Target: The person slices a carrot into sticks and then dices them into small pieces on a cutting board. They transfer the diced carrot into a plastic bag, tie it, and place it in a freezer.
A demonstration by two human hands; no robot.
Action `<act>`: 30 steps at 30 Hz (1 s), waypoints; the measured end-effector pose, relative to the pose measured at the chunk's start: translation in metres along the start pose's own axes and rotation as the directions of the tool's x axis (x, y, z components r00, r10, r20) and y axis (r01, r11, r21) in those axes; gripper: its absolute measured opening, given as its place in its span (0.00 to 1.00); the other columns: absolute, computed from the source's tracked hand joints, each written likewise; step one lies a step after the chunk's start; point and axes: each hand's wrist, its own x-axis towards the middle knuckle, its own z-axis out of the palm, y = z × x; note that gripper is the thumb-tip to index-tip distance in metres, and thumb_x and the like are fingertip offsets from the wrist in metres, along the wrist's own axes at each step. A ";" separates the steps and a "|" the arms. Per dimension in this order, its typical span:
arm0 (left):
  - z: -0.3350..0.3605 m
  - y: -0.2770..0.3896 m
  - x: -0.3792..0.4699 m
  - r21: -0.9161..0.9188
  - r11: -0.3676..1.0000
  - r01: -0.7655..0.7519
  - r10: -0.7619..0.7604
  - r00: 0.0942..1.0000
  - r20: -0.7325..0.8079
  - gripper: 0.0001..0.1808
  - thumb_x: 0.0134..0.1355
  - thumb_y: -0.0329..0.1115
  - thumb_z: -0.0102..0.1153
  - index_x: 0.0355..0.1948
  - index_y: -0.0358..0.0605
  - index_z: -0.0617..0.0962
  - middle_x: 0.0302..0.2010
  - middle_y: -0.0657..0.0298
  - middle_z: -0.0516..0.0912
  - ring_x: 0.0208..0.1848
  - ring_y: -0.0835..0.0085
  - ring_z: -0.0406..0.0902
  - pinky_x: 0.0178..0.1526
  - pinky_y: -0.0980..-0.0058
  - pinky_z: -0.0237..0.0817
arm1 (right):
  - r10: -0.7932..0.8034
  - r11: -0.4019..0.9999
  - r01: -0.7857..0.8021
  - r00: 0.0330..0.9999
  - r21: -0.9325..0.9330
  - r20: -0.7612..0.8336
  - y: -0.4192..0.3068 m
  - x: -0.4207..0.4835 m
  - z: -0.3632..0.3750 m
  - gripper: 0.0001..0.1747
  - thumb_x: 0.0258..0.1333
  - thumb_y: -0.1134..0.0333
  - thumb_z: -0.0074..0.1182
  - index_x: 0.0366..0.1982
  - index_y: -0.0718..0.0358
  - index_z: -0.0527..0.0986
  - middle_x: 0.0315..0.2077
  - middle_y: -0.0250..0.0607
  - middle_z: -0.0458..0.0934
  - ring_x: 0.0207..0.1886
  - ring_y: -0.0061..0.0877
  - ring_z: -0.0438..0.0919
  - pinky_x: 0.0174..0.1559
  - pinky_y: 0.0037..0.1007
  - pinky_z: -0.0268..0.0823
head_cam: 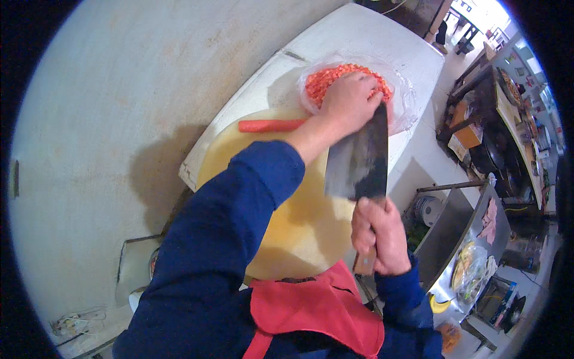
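My right hand (380, 235) grips the wooden handle of a broad cleaver (358, 157), its blade pointing away from me. At the blade's far end, my left hand (354, 96) is over a clear plastic bag (406, 96) of diced orange-red pieces (329, 80), which look like carrot. Its fingers curl down among the pieces by the blade tip; whether they hold any is hidden. A reddish stick (269, 125), probably a whole carrot, lies on the round yellowish cutting board (305, 229), partly behind my left wrist.
The board and bag rest on a white tabletop (399, 40) against a pale wall (134, 80). To the right, a metal table (448, 264) holds a bagged plate of food (471, 269), a banana (438, 305) and a pink cloth-like item (489, 220). A cardboard box (466, 128) sits under another counter.
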 end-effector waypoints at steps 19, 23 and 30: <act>-0.045 -0.047 0.003 -0.117 0.983 -0.140 0.146 0.988 0.050 0.11 0.68 0.27 0.55 0.50 0.40 0.82 0.46 0.51 0.88 0.51 0.57 0.85 0.55 0.64 0.75 | 0.368 0.862 -0.278 0.918 -0.425 0.146 0.081 -0.017 -0.053 0.12 0.69 0.73 0.55 0.52 0.62 0.75 0.20 0.28 0.73 0.18 0.13 0.66 0.20 0.23 0.60; -0.078 -0.060 -0.099 -0.100 0.959 0.264 -0.214 0.913 0.348 0.06 0.64 0.30 0.62 0.40 0.41 0.83 0.44 0.52 0.85 0.49 0.51 0.82 0.52 0.55 0.74 | 0.328 0.895 -0.301 0.944 -0.329 0.031 0.083 -0.037 -0.075 0.09 0.68 0.75 0.55 0.48 0.63 0.75 0.17 0.28 0.72 0.15 0.15 0.68 0.19 0.24 0.61; -0.055 -0.054 -0.202 -0.037 0.999 0.033 -0.017 0.932 0.361 0.10 0.63 0.33 0.65 0.43 0.40 0.82 0.42 0.53 0.82 0.50 0.51 0.80 0.54 0.58 0.73 | 0.205 0.937 -0.228 0.973 -0.266 -0.109 0.090 -0.043 -0.084 0.02 0.68 0.76 0.53 0.38 0.64 0.72 0.16 0.31 0.72 0.14 0.18 0.70 0.18 0.27 0.63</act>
